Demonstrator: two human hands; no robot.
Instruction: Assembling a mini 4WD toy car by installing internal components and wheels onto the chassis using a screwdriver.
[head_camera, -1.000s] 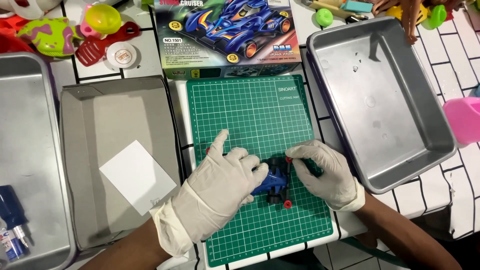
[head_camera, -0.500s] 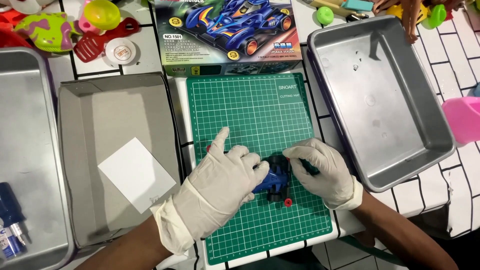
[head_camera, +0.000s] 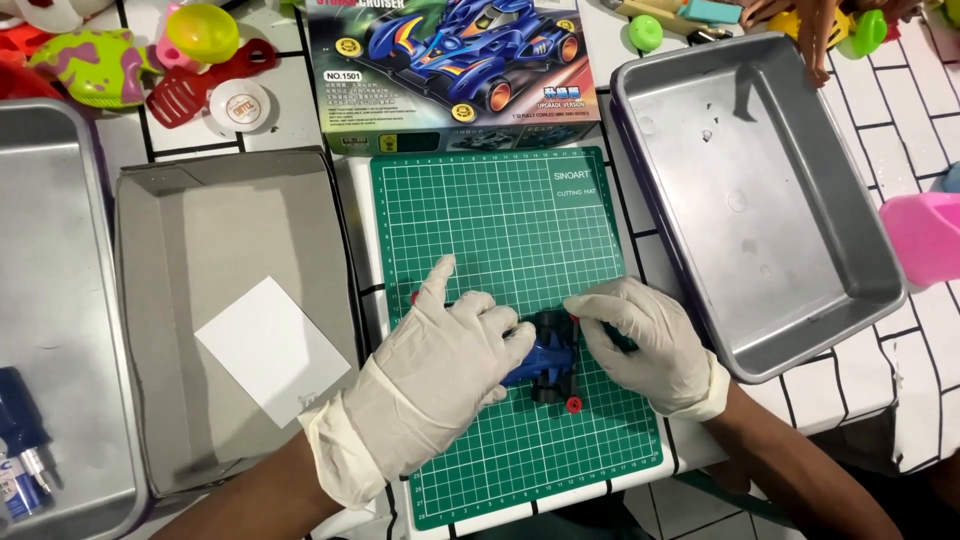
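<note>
Latex-gloved hands (head_camera: 450, 350) around glossy blue toy car (head_camera: 543, 357)

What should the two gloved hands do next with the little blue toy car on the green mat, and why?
Probably lift the small blue toy car slightly off the green cutting mat to check it. The left hand and right hand cover most of it, hiding its body.

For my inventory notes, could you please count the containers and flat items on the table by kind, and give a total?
Metal trays: 2, left and right
Open grey cardboard box: 1
Printed car-kit box: 1
Green cutting mat: 1
White card in the grey box: 1
Total: 6
</note>
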